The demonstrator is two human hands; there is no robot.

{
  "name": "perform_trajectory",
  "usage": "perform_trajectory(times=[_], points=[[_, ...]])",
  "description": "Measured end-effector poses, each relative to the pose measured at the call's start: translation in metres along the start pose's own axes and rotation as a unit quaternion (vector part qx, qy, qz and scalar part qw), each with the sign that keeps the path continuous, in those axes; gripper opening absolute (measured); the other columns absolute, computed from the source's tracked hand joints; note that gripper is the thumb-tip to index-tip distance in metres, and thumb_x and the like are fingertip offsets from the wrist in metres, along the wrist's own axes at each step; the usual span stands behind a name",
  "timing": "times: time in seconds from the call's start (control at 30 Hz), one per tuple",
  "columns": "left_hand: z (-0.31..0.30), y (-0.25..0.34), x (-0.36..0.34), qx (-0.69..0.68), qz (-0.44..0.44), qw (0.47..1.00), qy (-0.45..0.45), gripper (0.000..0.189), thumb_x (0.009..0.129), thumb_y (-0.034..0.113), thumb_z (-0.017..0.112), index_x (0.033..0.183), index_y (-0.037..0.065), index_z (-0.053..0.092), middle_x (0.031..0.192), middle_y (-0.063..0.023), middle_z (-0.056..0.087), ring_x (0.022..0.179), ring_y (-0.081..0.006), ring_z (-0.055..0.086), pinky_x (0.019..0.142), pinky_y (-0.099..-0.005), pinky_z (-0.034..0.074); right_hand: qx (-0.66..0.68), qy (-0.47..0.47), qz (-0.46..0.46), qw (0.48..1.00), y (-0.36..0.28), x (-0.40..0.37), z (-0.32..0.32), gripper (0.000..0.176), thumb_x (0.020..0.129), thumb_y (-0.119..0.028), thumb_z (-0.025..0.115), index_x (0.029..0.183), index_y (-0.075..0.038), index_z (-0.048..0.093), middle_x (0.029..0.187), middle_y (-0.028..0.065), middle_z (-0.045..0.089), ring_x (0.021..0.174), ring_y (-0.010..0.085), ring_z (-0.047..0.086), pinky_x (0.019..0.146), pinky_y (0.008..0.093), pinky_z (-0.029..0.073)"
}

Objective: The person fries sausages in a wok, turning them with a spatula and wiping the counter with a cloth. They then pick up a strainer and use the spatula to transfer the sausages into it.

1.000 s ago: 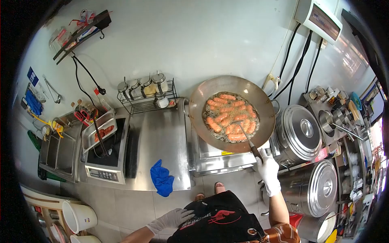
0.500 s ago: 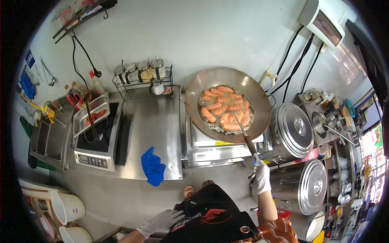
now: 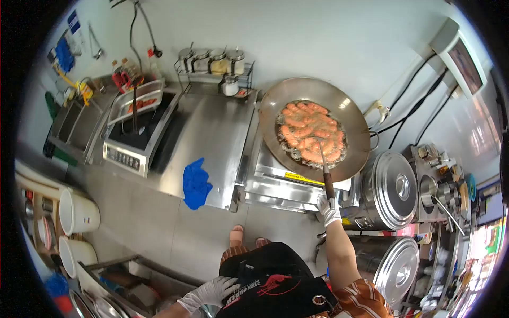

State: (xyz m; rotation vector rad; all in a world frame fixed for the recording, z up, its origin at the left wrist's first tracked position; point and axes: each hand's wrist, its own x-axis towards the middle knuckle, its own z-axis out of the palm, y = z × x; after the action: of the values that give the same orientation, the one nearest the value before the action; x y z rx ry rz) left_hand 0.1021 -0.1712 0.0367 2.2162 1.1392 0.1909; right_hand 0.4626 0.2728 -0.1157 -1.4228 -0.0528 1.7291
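Note:
My right hand (image 3: 330, 210), in a white glove, is closed around the wooden handle of a long cooking utensil (image 3: 328, 180). Its metal shaft reaches into a large wok (image 3: 275, 143), and the head is hidden among the food. Several orange-red sausages (image 3: 302, 130) lie crowded in bubbling oil inside the wok. Also gloved, my left hand (image 3: 214, 292) rests flat against the black apron (image 3: 270, 278) at my waist, fingers stretched out and holding nothing.
A blue cloth (image 3: 196, 184) hangs over the steel counter's front edge. Lidded steel pots (image 3: 395, 188) stand right of the wok. Left are an induction cooker (image 3: 127, 156), a metal tray (image 3: 121, 100) with some red food, and a rack of seasoning jars (image 3: 217, 63).
My right hand has moved nearer the wok with the utensil, whose handle is now more upright. The sausages have shifted in the oil. My left hand stays at the apron; the whole view has shifted.

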Motion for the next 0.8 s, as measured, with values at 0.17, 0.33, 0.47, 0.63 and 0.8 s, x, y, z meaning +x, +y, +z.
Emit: perform_trajectory(times=[0.17, 0.33, 0.47, 0.63, 0.8], points=[[0.048, 0.034, -0.002, -0.064, -0.033, 0.995, 0.072, 0.080, 0.064, 0.036, 0.072, 0.133, 0.007, 0.045, 0.133, -0.0206, 0.045, 0.110, -0.0363, 0.054, 0.095, -0.0440, 0.044, 0.138, -0.115, 0.064, 0.982, -0.005, 0.130, -0.081, 0.045, 0.093, -0.053, 0.049, 0.107, -0.011, 0.054, 0.086, 0.0119, 0.065, 0.075, 0.0300, 0.064, 0.067, 0.0456, 0.055], [0.064, 0.068, -0.003, -0.076, -0.075, 0.988, 0.115, 0.066, 0.070, 0.031, 0.068, 0.128, 0.006, 0.049, 0.131, -0.0203, 0.047, 0.108, -0.0355, 0.054, 0.091, -0.0445, 0.046, -0.038, -0.072, -0.006, 0.997, -0.015, 0.090, -0.038, 0.048, 0.093, -0.054, 0.045, 0.108, -0.010, 0.057, 0.111, 0.0168, 0.065, 0.104, 0.0323, 0.061, 0.085, 0.0419, 0.051], [0.080, 0.089, -0.004, -0.069, -0.097, 0.982, 0.147, 0.054, 0.076, 0.026, 0.064, 0.123, 0.004, 0.052, 0.129, -0.0205, 0.048, 0.108, -0.0353, 0.054, 0.090, -0.0443, 0.046, -0.064, -0.026, -0.028, 0.997, -0.023, 0.086, -0.008, 0.040, 0.096, -0.049, 0.046, 0.103, -0.011, 0.056, 0.110, 0.0144, 0.065, 0.101, 0.0274, 0.063, 0.081, 0.0374, 0.055], [0.084, 0.098, -0.004, -0.056, -0.113, 0.981, 0.149, 0.056, 0.074, 0.024, 0.065, 0.123, 0.003, 0.052, 0.128, -0.0204, 0.048, 0.109, -0.0350, 0.053, 0.091, -0.0434, 0.046, -0.044, -0.017, -0.016, 0.999, -0.025, 0.069, 0.004, 0.033, 0.096, -0.042, 0.051, 0.100, -0.009, 0.051, 0.108, 0.0133, 0.063, 0.100, 0.0262, 0.063, 0.078, 0.0382, 0.055], [0.084, 0.104, -0.003, -0.056, -0.132, 0.976, 0.162, 0.051, 0.080, 0.017, 0.056, 0.130, 0.011, 0.048, 0.131, -0.0168, 0.048, 0.106, -0.0324, 0.056, 0.091, -0.0425, 0.047, -0.058, 0.010, -0.037, 0.998, -0.021, 0.046, 0.016, 0.030, 0.097, -0.038, 0.051, 0.102, -0.008, 0.051, 0.111, 0.0137, 0.060, 0.101, 0.0262, 0.062, 0.078, 0.0372, 0.055]])
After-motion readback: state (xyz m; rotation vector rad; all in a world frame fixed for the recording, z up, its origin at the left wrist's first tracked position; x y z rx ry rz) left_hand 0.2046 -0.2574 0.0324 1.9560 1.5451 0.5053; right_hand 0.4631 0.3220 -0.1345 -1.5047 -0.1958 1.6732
